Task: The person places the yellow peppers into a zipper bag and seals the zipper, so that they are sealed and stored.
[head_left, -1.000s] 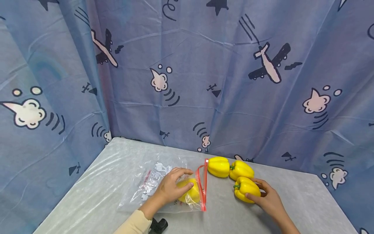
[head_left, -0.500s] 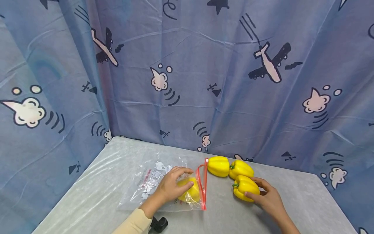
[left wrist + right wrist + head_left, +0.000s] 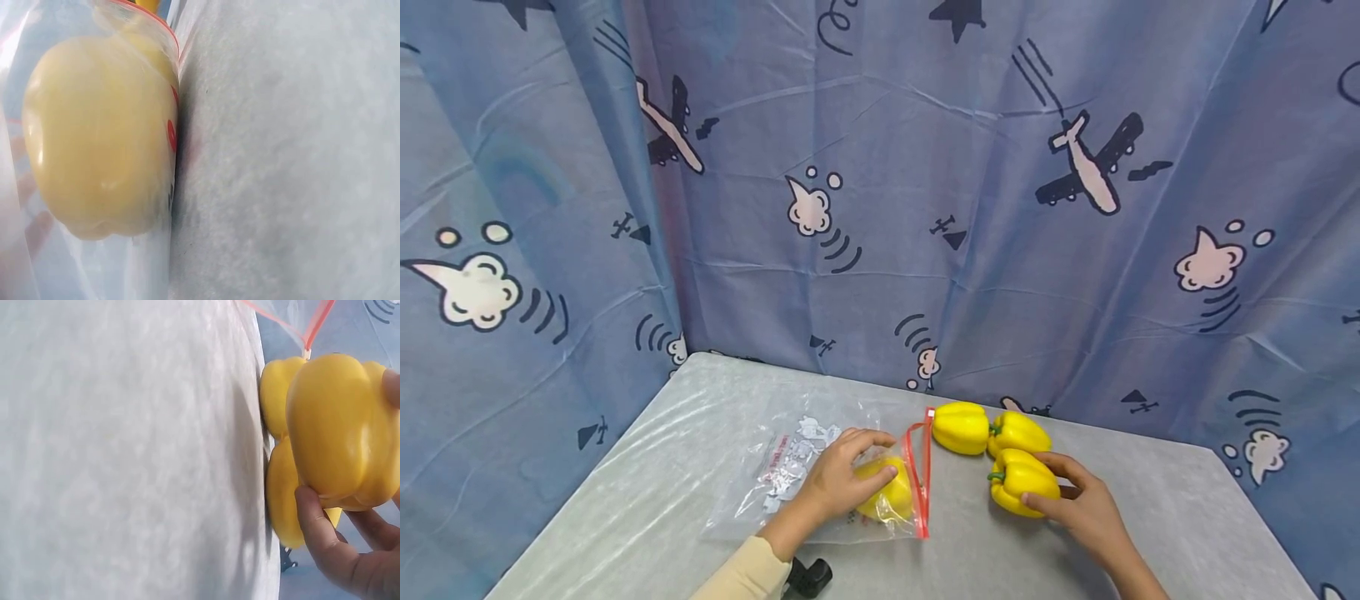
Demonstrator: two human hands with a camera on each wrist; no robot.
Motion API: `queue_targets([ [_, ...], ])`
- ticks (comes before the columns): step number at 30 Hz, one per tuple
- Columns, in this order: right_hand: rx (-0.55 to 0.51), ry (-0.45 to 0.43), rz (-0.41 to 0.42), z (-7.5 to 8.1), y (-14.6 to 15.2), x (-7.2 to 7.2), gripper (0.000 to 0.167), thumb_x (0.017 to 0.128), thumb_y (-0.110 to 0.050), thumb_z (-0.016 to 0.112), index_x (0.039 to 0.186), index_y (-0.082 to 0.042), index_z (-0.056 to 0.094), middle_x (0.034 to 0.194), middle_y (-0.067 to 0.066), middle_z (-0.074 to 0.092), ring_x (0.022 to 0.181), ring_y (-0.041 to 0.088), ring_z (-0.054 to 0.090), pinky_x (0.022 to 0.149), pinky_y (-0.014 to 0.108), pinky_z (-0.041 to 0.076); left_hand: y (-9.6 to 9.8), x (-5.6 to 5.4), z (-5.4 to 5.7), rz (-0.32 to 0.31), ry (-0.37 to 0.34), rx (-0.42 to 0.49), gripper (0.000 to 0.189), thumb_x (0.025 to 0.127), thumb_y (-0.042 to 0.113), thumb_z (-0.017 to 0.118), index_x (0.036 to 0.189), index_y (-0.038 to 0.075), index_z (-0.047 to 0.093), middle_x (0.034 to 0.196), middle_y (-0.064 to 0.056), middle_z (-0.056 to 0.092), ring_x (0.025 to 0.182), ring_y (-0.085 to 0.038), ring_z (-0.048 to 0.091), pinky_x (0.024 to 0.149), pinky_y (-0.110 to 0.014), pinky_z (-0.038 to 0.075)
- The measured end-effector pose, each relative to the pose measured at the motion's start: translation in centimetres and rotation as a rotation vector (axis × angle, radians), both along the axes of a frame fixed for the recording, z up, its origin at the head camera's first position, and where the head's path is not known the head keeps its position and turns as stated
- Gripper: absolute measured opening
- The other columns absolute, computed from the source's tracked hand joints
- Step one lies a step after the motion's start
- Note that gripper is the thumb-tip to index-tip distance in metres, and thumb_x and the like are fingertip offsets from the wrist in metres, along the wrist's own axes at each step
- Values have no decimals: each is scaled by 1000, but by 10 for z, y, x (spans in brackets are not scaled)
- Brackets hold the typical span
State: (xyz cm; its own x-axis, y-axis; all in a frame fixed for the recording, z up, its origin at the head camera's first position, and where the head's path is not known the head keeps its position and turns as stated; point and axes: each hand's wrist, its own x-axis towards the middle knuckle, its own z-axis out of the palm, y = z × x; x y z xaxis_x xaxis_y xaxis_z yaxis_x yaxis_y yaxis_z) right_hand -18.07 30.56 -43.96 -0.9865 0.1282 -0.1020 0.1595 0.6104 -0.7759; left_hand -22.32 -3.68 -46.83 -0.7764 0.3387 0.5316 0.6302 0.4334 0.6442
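Observation:
My left hand [image 3: 842, 479] lies over a clear plastic zip bag [image 3: 745, 508] with a red zip edge, its fingers bent over the film and the thumb across a yellow bell pepper [image 3: 891, 496] inside. In the left wrist view this pepper [image 3: 103, 137] shows through the film, and blurred fingers [image 3: 39, 231] appear beyond it. My right hand [image 3: 1086, 500] grips another yellow bell pepper [image 3: 1024, 483] from its right side, stem towards the bag. The right wrist view shows the fingers [image 3: 325, 534] under this pepper [image 3: 337, 425].
Two more yellow bell peppers, one [image 3: 961, 427] at the bag's red edge [image 3: 925, 483] and one [image 3: 1021, 435] right of it, lie at the back of the pale table [image 3: 1180, 500]. A black object [image 3: 811, 577] is near the left wrist. A patterned curtain [image 3: 880, 250] hangs behind.
The right hand has brought its bell pepper a little to the left, towards the mouth of the bag. The left hand and the bag have stayed in place.

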Motion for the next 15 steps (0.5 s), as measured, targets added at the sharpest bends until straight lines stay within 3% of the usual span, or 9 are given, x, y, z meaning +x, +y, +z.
queue_targets([
  [9, 18, 53, 27, 4, -18, 1, 70, 77, -36, 80, 136, -12, 51, 134, 17, 54, 113, 29, 54, 80, 29, 52, 1, -1, 0, 1, 4, -5, 34, 82, 30, 73, 114, 19, 67, 113, 11, 68, 108, -9, 60, 91, -32, 53],
  [15, -27, 53, 34, 5, -37, 2, 68, 75, -35, 81, 134, -14, 54, 132, 15, 55, 108, 28, 57, 79, 31, 52, 0, 0, 0, 2, -5, -5, 34, 82, 29, 74, 114, 18, 67, 113, 11, 68, 109, -10, 59, 92, -32, 52],
])
